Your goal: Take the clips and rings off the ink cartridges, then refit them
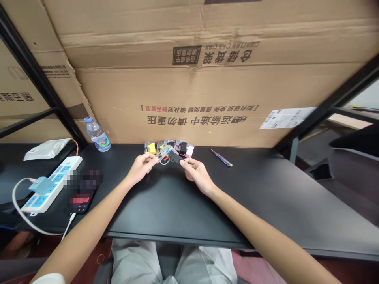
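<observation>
Between my two hands is a small toy gun (174,156) with a clear body, a black grip and a red trigger, held above the table. My left hand (142,167) pinches its clear front end. The fingers of my right hand (197,172) are closed on the black grip. Just behind it, several more small clear toy guns lie along the back of the table, one with a yellow part (151,148) and one with a black part (182,148). They are partly hidden by the held one.
On the black table (177,205) a screwdriver (221,157) lies to the right. At left are a water bottle (97,135), a white power strip (56,182), a phone (85,193) with its cable and a white packet (46,150). A cardboard wall (189,86) closes off the back.
</observation>
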A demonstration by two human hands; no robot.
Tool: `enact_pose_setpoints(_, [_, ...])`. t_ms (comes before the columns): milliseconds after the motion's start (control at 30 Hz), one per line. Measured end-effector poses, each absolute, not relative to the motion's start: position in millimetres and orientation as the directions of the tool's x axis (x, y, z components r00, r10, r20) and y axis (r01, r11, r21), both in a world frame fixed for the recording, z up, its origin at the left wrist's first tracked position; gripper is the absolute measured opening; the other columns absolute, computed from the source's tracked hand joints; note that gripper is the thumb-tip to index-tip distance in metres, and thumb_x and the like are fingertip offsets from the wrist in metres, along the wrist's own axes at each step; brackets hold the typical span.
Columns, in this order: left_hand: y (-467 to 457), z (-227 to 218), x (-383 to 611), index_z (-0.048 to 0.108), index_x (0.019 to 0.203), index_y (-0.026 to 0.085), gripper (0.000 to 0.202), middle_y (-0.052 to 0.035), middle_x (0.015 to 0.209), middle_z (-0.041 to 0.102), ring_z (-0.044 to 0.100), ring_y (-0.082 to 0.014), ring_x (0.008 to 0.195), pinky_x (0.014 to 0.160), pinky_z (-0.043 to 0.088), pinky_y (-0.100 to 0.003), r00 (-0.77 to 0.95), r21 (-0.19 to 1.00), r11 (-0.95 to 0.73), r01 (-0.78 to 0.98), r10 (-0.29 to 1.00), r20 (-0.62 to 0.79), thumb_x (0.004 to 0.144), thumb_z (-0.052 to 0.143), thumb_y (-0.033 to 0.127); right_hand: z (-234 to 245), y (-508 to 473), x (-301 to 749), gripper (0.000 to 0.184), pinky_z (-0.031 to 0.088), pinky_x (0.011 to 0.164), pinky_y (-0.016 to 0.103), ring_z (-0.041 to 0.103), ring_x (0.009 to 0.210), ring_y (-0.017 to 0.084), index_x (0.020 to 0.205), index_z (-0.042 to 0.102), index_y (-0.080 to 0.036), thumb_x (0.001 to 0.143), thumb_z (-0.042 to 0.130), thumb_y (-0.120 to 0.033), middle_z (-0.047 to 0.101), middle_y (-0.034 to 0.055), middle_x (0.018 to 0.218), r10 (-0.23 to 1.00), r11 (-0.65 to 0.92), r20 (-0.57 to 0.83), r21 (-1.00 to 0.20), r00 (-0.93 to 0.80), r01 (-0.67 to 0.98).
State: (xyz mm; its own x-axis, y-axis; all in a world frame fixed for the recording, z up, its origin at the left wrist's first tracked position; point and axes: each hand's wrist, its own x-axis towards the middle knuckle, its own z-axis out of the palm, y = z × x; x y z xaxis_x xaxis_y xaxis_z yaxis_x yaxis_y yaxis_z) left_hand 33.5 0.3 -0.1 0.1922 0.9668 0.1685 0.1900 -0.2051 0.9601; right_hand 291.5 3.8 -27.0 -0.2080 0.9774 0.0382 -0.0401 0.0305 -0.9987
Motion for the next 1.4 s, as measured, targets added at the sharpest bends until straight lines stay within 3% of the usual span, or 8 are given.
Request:
enact_pose_setpoints(167, [-11, -12, 52, 0.069, 0.089, 0.015, 0.045, 0.0046, 0.060, 0.054, 0.049, -0.0106, 0.052, 0.055, 0.038, -0.025, 0.376, 0.935, -0.227, 0.271, 0.919, 0.114, 0.091, 0.070, 0.061, -31, -6, 282, 0.055, 0.023, 0.050, 0.026, 0.033, 0.051, 0.009, 0.099, 0.072, -0.017, 0.085, 0.077, -0.070, 0.046, -0.0071, 0.059, 0.935, 0.080, 0.036, -0.991, -0.354, 0.110])
enact_pose_setpoints(467, [-14, -18, 60, 0.070, 0.096, 0.015, 0.044, 0.0054, 0.060, 0.053, 0.048, -0.0109, 0.052, 0.056, 0.039, -0.026, 0.400, 0.938, -0.233, 0.257, 0.909, 0.117, 0.094, 0.068, 0.059, -29, -8, 280, 0.058, 0.025, 0.051, 0.026, 0.033, 0.054, 0.010, 0.103, 0.074, -0.015, 0.086, 0.076, -0.070, 0.044, -0.0074, 0.059, 0.927, 0.082, 0.027, -0.988, -0.373, 0.131])
enact_pose_setpoints(567, [-11, -16, 57, 0.069, 0.091, 0.016, 0.043, 0.0053, 0.059, 0.053, 0.048, -0.0101, 0.050, 0.053, 0.038, -0.024, 0.375, 0.953, -0.207, 0.222, 0.920, 0.112, 0.091, 0.071, 0.060, -31, -6, 281, 0.053, 0.022, 0.049, 0.026, 0.032, 0.052, 0.009, 0.097, 0.072, -0.016, 0.085, 0.079, -0.067, 0.042, -0.0080, 0.058, 0.936, 0.051, 0.025, -0.997, -0.350, 0.065])
enact_pose_setpoints(733, [2, -11, 41, 0.067, 0.083, 0.018, 0.044, 0.0065, 0.054, 0.047, 0.042, -0.0083, 0.047, 0.048, 0.032, -0.022, 0.169, 0.979, -0.179, 0.094, 0.972, 0.161, 0.086, 0.075, 0.061, -28, 0, 285, 0.049, 0.017, 0.047, 0.027, 0.025, 0.047, 0.007, 0.078, 0.059, -0.021, 0.084, 0.083, -0.064, 0.034, -0.0101, 0.053, 0.987, 0.022, 0.045, -0.990, -0.156, -0.143])
enact_pose_setpoints(867, [4, -12, 37, 0.070, 0.086, 0.017, 0.045, 0.0067, 0.054, 0.046, 0.040, -0.0084, 0.047, 0.048, 0.032, -0.023, 0.125, 0.983, -0.164, 0.089, 0.980, 0.152, 0.084, 0.077, 0.062, -28, 2, 287, 0.049, 0.017, 0.047, 0.027, 0.025, 0.046, 0.008, 0.074, 0.055, -0.023, 0.084, 0.085, -0.061, 0.035, -0.0100, 0.051, 0.989, 0.033, 0.056, -0.985, -0.137, -0.168])
enact_pose_setpoints(1167, [-12, -18, 56, 0.075, 0.095, 0.015, 0.041, 0.0068, 0.052, 0.050, 0.045, -0.0100, 0.047, 0.053, 0.037, -0.025, 0.313, 0.929, -0.256, 0.267, 0.935, 0.167, 0.091, 0.072, 0.056, -26, -16, 273, 0.053, 0.025, 0.048, 0.025, 0.034, 0.051, 0.009, 0.093, 0.071, -0.017, 0.086, 0.076, -0.070, 0.042, -0.0073, 0.058, 0.948, 0.069, 0.046, -0.996, -0.316, 0.061])
enact_pose_setpoints(1400, [-4, -21, 50, 0.071, 0.095, 0.017, 0.043, 0.0069, 0.051, 0.051, 0.046, -0.0101, 0.044, 0.050, 0.037, -0.024, 0.252, 0.944, -0.234, 0.231, 0.952, 0.174, 0.091, 0.071, 0.060, -25, -17, 274, 0.054, 0.029, 0.047, 0.026, 0.037, 0.047, 0.011, 0.116, 0.074, -0.016, 0.093, 0.068, -0.066, 0.046, -0.0076, 0.052, 0.961, 0.042, 0.028, -0.998, -0.273, 0.044])
